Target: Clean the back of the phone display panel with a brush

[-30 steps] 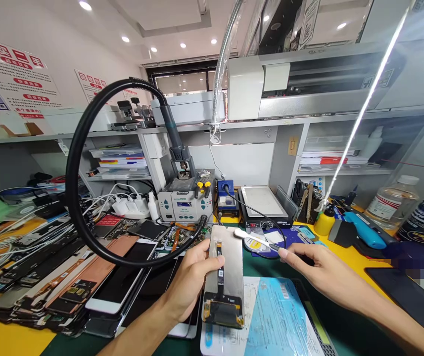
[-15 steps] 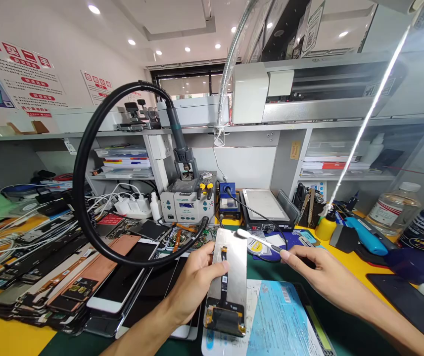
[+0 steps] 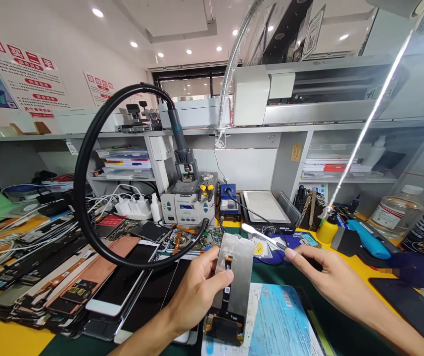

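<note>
My left hand (image 3: 200, 284) grips a phone screen (image 3: 242, 277) by its left edge, thumb lying across the silvery back. A black ribbon cable runs down that back to a dark strip with gold contacts at the lower end. In my right hand (image 3: 317, 267) is a cotton swab (image 3: 261, 234), pinched near the dark end of its shaft. Its white tip points left and stands apart from the screen, just above the top right corner. Beneath the screen lies a blue and white packet (image 3: 278, 316) on the green mat.
Stacked phone parts (image 3: 29, 282) and phones (image 3: 113, 287) crowd the left. A hot-air station (image 3: 187, 200) with a looping black hose (image 3: 80, 173) stands behind. A heating plate (image 3: 265, 205) is at the back; a yellow bottle (image 3: 327, 230) and a clear bottle (image 3: 395, 210) stand right.
The swab has lifted off the screen's upper back and moved slightly up and right. The screen has shifted a little down and right in my left hand, tilting slightly.
</note>
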`<state>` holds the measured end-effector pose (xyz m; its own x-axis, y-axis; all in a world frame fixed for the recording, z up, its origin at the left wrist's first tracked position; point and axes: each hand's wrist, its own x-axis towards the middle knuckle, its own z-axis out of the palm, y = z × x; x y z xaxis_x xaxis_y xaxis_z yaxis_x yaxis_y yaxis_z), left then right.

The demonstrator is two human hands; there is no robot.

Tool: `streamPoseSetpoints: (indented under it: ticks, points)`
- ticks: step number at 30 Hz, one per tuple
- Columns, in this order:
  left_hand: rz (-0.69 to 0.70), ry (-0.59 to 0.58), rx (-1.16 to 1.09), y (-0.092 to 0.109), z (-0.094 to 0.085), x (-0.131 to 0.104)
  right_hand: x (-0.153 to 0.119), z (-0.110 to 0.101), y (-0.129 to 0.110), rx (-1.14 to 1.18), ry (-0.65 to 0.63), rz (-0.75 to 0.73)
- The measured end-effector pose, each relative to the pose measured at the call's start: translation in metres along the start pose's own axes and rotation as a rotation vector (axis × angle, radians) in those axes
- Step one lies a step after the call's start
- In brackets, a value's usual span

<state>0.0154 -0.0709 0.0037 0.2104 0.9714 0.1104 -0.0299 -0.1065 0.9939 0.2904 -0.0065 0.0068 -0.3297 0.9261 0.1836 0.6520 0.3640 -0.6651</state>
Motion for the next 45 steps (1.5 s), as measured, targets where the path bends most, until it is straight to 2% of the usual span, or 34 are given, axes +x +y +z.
streamPoseSetpoints:
  ticks: [11,17,27,31,34,37,39,41,45]
  points:
    - [0.064,-0.005,0.088,-0.008,-0.002,-0.010,-0.005,-0.008,-0.012,0.112,0.024,-0.024]
    - [0.113,0.061,0.244,-0.009,0.000,-0.013,-0.009,-0.007,-0.012,0.146,-0.015,-0.010]
    - [0.141,0.073,0.306,-0.007,0.001,-0.015,-0.013,-0.002,-0.012,0.209,-0.111,-0.026]
    - [0.189,0.103,0.403,-0.007,0.003,-0.017,-0.013,-0.001,-0.013,0.216,-0.112,-0.018]
    - [0.345,0.195,0.569,-0.005,0.003,-0.016,-0.013,-0.002,-0.014,0.230,-0.077,-0.023]
    - [0.732,0.274,0.778,-0.005,-0.004,-0.010,-0.014,-0.005,-0.013,0.233,-0.057,-0.032]
    - [0.984,0.278,0.886,-0.005,-0.012,-0.005,-0.014,-0.006,-0.012,0.227,-0.051,-0.033]
    - [1.107,0.281,1.016,-0.004,-0.020,-0.002,-0.014,-0.007,-0.009,0.229,-0.049,-0.037]
    - [1.217,0.310,1.306,0.002,-0.030,-0.004,-0.015,-0.008,-0.007,0.228,-0.072,-0.057]
